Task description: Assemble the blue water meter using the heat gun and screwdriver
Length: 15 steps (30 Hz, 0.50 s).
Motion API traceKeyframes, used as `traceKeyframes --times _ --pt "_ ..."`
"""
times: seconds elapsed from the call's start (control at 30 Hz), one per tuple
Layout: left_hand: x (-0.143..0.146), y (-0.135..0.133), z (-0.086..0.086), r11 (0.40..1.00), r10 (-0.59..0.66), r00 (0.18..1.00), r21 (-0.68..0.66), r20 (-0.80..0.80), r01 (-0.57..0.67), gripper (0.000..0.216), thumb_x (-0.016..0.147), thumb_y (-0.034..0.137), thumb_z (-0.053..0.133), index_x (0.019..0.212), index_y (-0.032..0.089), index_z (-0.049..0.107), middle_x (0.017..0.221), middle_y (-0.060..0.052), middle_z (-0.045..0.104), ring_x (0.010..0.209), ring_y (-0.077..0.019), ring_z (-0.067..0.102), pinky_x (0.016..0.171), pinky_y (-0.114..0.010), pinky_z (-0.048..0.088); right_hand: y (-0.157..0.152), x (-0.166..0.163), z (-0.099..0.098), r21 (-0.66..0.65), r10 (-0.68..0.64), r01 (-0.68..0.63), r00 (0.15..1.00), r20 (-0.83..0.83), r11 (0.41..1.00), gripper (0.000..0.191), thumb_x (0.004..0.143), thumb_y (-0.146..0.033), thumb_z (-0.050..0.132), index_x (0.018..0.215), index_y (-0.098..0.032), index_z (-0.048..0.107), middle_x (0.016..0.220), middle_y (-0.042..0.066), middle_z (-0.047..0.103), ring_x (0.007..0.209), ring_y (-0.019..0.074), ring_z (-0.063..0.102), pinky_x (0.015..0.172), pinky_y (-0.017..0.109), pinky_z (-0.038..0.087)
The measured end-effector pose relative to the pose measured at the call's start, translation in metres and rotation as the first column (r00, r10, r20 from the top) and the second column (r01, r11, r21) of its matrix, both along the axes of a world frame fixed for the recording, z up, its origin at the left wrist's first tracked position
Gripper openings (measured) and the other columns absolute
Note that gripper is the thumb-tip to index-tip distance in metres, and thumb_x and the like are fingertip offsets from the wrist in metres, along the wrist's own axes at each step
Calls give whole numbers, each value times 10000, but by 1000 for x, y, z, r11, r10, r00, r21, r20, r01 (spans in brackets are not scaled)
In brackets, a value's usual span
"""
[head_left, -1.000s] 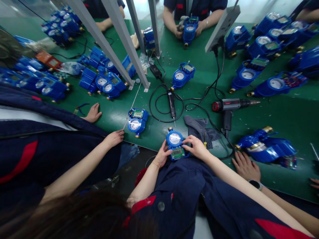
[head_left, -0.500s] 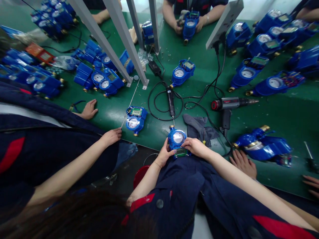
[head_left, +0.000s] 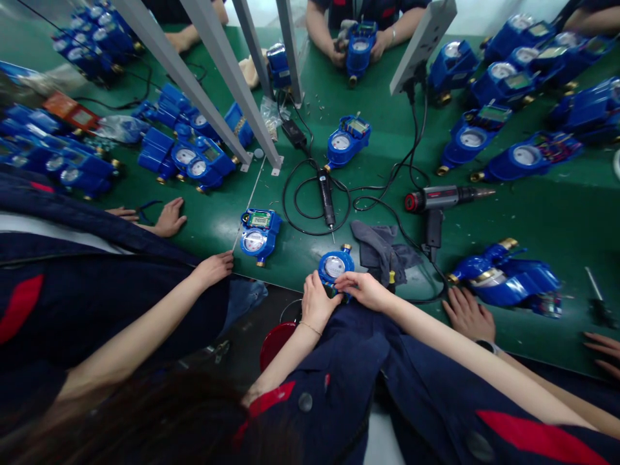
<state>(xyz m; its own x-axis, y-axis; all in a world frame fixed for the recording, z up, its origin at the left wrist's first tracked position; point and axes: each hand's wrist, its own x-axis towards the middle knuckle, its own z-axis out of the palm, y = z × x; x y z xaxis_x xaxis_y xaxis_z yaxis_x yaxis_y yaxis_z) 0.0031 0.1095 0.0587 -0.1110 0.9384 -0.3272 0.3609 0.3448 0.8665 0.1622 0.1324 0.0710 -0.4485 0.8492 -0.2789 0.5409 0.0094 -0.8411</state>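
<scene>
A blue water meter [head_left: 334,266] with a round white dial and brass pipe end sits at the bench's near edge, close to my body. My left hand [head_left: 318,302] is closed around its lower left side, thumb over the display end. On the other side, the fingers of my right hand [head_left: 364,290] are pinched together at the part between dial and display. My fingers cover most of the display, and any small piece between them is hidden. Just beyond lies a black electric screwdriver [head_left: 326,197], its bit pointing toward the meter.
Another meter [head_left: 260,234] stands to the left, near a co-worker's hand [head_left: 216,268]. On the right are a grey cloth [head_left: 378,242], a yellow-handled tool [head_left: 391,278], a heat gun [head_left: 443,199] and a co-worker's hand [head_left: 469,315] beside an opened meter [head_left: 513,278]. Grey posts [head_left: 237,84] rise ahead.
The meter has turned slightly in my hands, its brass end now pointing up and to the right. My left hand has come further over the display end. The whole view has shifted a little.
</scene>
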Motion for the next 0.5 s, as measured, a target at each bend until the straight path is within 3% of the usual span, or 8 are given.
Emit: traceKeyframes --times 0.17,0.33,0.5 --pt "-3 -2 -8 999 28 979 47 -203 -19 550 534 230 762 1015 155 506 980 -82 421 1058 -335 449 944 -452 355 -3 -8 -2 97 -15 1 989 150 995 97 772 -141 564 855 -147 615 871 32 621 842 147 571 786 307 456" --pt "-13 -8 -8 986 46 947 167 -318 8 458 555 210 743 907 188 449 902 -20 421 926 -234 489 858 -399 422 -12 -20 -4 162 -9 -42 955 297 986 152 820 -235 551 926 -136 597 906 37 576 904 167 529 820 369 434" --pt "-19 -17 -14 958 70 925 285 -374 43 461 545 237 756 827 204 393 841 6 403 824 -187 481 767 -350 454 -16 -23 -2 189 -3 -67 937 349 980 197 845 -269 528 984 -147 594 919 36 588 882 152 543 807 343 442"
